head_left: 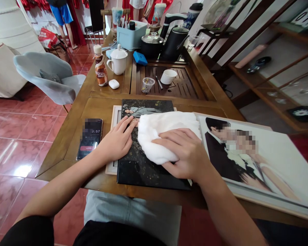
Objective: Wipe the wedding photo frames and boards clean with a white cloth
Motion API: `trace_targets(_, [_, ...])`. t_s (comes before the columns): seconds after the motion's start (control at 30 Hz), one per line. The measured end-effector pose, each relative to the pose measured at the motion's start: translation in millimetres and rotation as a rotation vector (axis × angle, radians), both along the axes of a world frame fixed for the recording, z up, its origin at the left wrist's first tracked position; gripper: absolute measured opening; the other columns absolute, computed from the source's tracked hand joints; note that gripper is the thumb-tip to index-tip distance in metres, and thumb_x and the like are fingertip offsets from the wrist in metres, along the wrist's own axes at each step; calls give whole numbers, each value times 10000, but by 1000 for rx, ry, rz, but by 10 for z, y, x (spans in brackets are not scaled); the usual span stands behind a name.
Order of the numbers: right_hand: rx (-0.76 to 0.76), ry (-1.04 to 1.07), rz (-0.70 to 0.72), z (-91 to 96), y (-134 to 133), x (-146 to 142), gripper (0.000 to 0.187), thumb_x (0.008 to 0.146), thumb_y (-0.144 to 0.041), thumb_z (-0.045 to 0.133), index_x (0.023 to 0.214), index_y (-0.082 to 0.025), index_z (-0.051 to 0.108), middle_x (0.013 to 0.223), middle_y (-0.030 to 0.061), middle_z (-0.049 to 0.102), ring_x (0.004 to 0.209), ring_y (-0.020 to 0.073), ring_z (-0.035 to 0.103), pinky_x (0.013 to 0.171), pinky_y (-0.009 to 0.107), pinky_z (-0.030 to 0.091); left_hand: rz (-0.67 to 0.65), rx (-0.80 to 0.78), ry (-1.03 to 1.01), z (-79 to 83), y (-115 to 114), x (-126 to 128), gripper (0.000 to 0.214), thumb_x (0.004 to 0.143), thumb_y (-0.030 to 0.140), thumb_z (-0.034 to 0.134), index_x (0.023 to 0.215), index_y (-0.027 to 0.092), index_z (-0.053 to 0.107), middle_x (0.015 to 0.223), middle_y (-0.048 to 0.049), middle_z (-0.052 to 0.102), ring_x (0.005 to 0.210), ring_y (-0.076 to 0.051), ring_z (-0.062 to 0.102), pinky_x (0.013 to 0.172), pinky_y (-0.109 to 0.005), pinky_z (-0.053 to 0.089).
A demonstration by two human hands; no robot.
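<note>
A dark photo panel [143,174] with gold specks and a printed figure lies at the near side of the wooden table. My left hand [119,140] rests flat on its left part, fingers stretched out. In my right hand [184,152] is a white cloth [169,124], bunched and pressed on the panel, hiding much of its right half. Beneath the panel, the edge of a pale frame [113,167] shows at the left. To the right lies a large framed photo [284,147] of two people.
A phone [89,138] lies left of the panel. Farther back are a bottle [100,66], a lidded white mug [118,61], an earphone case [114,84], a small plastic cup [148,84] and a white bowl [168,77] on the tea tray [183,83]. A grey chair [51,78] stands left.
</note>
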State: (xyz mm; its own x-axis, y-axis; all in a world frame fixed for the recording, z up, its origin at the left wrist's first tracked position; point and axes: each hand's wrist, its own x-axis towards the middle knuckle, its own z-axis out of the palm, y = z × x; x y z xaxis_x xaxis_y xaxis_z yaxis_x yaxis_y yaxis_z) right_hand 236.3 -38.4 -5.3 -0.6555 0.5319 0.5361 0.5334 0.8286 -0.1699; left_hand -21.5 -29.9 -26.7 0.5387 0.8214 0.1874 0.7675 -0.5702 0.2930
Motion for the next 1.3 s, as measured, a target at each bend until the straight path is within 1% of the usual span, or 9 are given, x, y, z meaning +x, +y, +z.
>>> trace_targets(0.07, [7, -12, -69, 2, 12, -5, 331, 764, -221, 581, 1066, -169, 706, 1019, 112, 742, 935, 301, 663, 864, 464, 452, 4, -4, -5, 2, -5, 4, 533, 1043, 203, 291, 1559, 78, 337, 1655, -218, 335, 1595, -328, 212, 1284, -553, 280])
trace_targets(0.13, [1, -13, -58, 2, 22, -2, 340, 763, -216, 577, 1077, -173, 701, 1024, 113, 739, 941, 303, 659, 866, 470, 456, 5, -3, -9, -1, -5, 7, 534, 1040, 202, 298, 1558, 80, 341, 1653, -216, 340, 1595, -328, 214, 1284, -554, 280])
trace_targets(0.4, [-64, 43, 265, -32, 8, 30, 413, 764, -250, 562, 1161, -196, 658, 1072, 94, 719, 983, 279, 670, 932, 477, 431, -8, -17, -2, -8, 8, 2, 511, 1060, 254, 313, 1532, 70, 377, 1652, -233, 334, 1594, -343, 210, 1289, -556, 270])
trace_targets(0.47, [-70, 51, 249, -33, 2, 27, 412, 765, -250, 562, 1164, -205, 656, 1076, 87, 724, 985, 274, 675, 937, 472, 430, -10, -20, 3, -3, 8, 1, 512, 1063, 261, 309, 1531, 63, 377, 1653, -234, 331, 1594, -347, 206, 1291, -552, 263])
trace_targets(0.63, [-1, -17, 43, -8, 6, -6, 373, 779, -223, 575, 1139, -200, 672, 1089, 104, 740, 977, 281, 682, 921, 455, 443, 4, -16, 11, 13, -1, 4, 517, 1043, 203, 300, 1534, 55, 367, 1651, -233, 331, 1593, -344, 211, 1285, -545, 277])
trace_targets(0.7, [8, -34, 11, -3, 8, -18, 371, 789, -223, 577, 1148, -200, 669, 1097, 104, 741, 983, 281, 679, 921, 449, 444, 4, -12, 10, 12, -2, 5, 527, 1042, 204, 297, 1548, 65, 343, 1653, -229, 332, 1595, -338, 207, 1284, -551, 275])
trace_targets(1.1, [-49, -49, 150, -76, 39, -45, 569, 743, -286, 562, 1300, -189, 629, 1209, 144, 694, 1109, 344, 639, 992, 552, 409, 19, -12, 8, -24, 8, 9, 515, 1047, 242, 324, 1535, 90, 389, 1656, -214, 341, 1593, -325, 223, 1268, -539, 306])
trace_targets(1.23, [-133, 6, 242, -1, -11, -30, 550, 790, -306, 557, 1327, -201, 608, 1294, 149, 662, 1166, 341, 636, 1039, 573, 400, 36, 1, 48, -24, -2, 21, 511, 1066, 288, 321, 1517, 71, 422, 1651, -212, 356, 1588, -329, 242, 1279, -500, 282])
trace_targets(1.3, [-151, 92, 212, 68, -43, 16, 533, 819, -302, 558, 1345, -235, 599, 1362, 137, 638, 1205, 352, 627, 1062, 592, 402, 46, 19, 69, -21, -11, 30, 510, 1068, 291, 319, 1517, 75, 428, 1649, -205, 367, 1581, -325, 263, 1276, -497, 285])
